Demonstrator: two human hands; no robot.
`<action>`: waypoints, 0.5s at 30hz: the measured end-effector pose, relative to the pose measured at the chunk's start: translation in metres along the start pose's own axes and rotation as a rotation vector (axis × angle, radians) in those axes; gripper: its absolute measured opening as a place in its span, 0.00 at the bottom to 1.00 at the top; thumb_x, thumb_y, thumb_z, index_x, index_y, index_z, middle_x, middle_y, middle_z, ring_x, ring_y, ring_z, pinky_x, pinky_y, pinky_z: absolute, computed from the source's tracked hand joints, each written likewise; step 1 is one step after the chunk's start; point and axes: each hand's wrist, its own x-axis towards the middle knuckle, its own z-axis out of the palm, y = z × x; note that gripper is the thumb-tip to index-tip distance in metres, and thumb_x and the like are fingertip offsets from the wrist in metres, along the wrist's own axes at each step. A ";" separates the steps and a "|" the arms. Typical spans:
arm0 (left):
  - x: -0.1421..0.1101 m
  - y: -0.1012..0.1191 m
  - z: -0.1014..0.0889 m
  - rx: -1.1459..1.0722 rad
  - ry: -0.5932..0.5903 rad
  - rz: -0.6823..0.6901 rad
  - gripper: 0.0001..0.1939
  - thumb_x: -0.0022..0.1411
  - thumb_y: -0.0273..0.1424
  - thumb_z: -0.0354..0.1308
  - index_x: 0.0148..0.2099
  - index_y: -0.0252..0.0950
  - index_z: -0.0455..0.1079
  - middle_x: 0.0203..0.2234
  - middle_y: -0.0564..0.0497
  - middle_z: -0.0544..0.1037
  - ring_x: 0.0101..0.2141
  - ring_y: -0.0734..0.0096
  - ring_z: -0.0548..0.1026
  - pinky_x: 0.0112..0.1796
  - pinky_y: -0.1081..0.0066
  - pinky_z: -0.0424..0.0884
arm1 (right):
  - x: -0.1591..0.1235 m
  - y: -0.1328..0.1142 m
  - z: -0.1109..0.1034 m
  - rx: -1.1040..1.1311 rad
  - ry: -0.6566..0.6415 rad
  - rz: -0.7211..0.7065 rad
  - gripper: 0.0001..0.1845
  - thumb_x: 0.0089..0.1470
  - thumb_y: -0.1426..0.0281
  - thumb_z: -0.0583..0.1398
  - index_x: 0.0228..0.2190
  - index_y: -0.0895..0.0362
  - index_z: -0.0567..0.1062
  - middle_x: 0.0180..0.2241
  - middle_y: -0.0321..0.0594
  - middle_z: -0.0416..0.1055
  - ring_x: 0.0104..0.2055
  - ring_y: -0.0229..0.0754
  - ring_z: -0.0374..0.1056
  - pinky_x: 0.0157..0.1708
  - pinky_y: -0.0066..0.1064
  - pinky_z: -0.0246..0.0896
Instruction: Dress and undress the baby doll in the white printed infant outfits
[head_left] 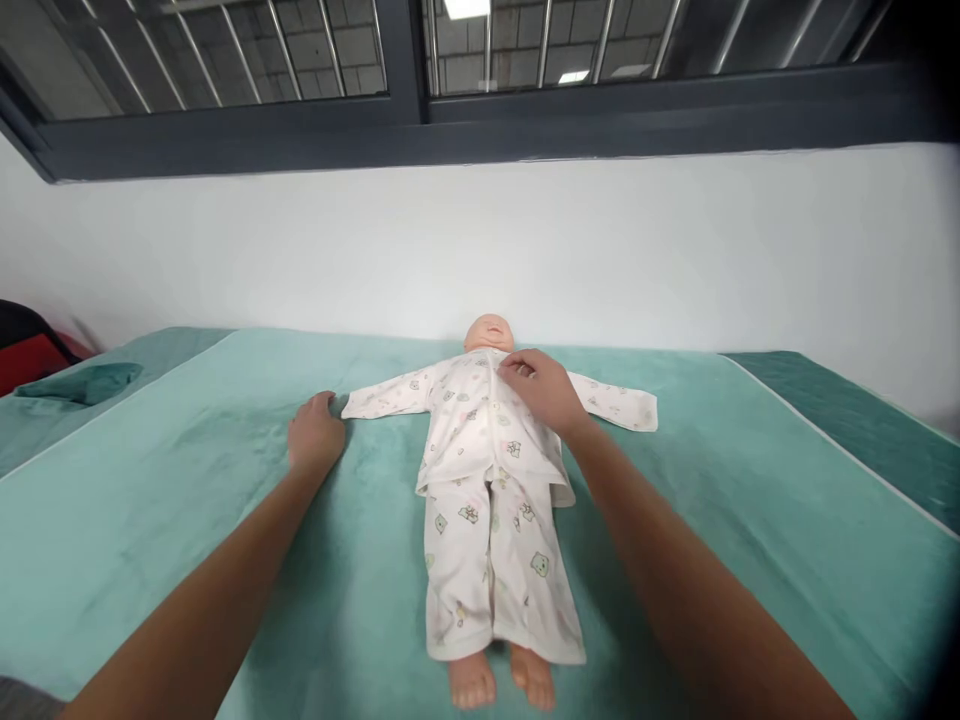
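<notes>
A baby doll [489, 333] lies on its back, head towards the wall and bare feet towards me. It wears a white pajama top [465, 420] with small printed animals, and matching pajama pants [459, 570]. Both sleeves stretch out sideways; no doll hands show at the cuffs. My left hand [316, 432] rests on the bed cover beside the left-side cuff, its fingers mostly hidden behind the hand. Over the upper chest, near the collar and front opening, is my right hand [546, 388], with fingers curled together in a pinch. Whether cloth is between those fingertips is hidden.
A teal plush cover [187, 540] with pale seams spreads under the doll. At the far left are a folded teal cloth [79, 384] and a red and black item [31, 362]. Behind stands a white wall [300, 250] below a dark-framed barred window [420, 110].
</notes>
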 end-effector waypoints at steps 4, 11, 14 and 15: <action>0.001 -0.002 0.004 -0.010 0.029 0.005 0.24 0.58 0.20 0.46 0.55 0.35 0.67 0.51 0.42 0.75 0.52 0.51 0.71 0.47 0.59 0.67 | 0.004 -0.010 0.014 -0.026 -0.036 0.088 0.11 0.50 0.59 0.61 0.31 0.53 0.75 0.33 0.34 0.72 0.35 0.41 0.66 0.37 0.34 0.58; 0.000 -0.001 0.007 0.012 0.055 0.030 0.20 0.60 0.23 0.48 0.52 0.35 0.69 0.51 0.42 0.75 0.51 0.50 0.70 0.47 0.58 0.67 | -0.004 -0.026 0.027 -0.303 0.023 0.156 0.10 0.52 0.63 0.59 0.36 0.54 0.72 0.36 0.39 0.71 0.37 0.44 0.66 0.34 0.33 0.54; 0.000 -0.001 0.007 0.013 0.058 0.038 0.19 0.60 0.24 0.48 0.52 0.35 0.70 0.50 0.42 0.75 0.51 0.51 0.70 0.46 0.58 0.67 | -0.002 -0.034 0.033 -0.497 0.030 0.172 0.09 0.56 0.63 0.57 0.35 0.57 0.69 0.35 0.43 0.70 0.35 0.45 0.65 0.31 0.34 0.51; 0.000 -0.001 0.007 0.014 0.061 0.041 0.19 0.60 0.24 0.48 0.51 0.35 0.70 0.50 0.42 0.75 0.51 0.51 0.70 0.46 0.58 0.67 | -0.002 -0.035 0.034 -0.537 0.022 0.158 0.09 0.57 0.64 0.56 0.34 0.57 0.69 0.34 0.43 0.70 0.33 0.45 0.64 0.30 0.33 0.50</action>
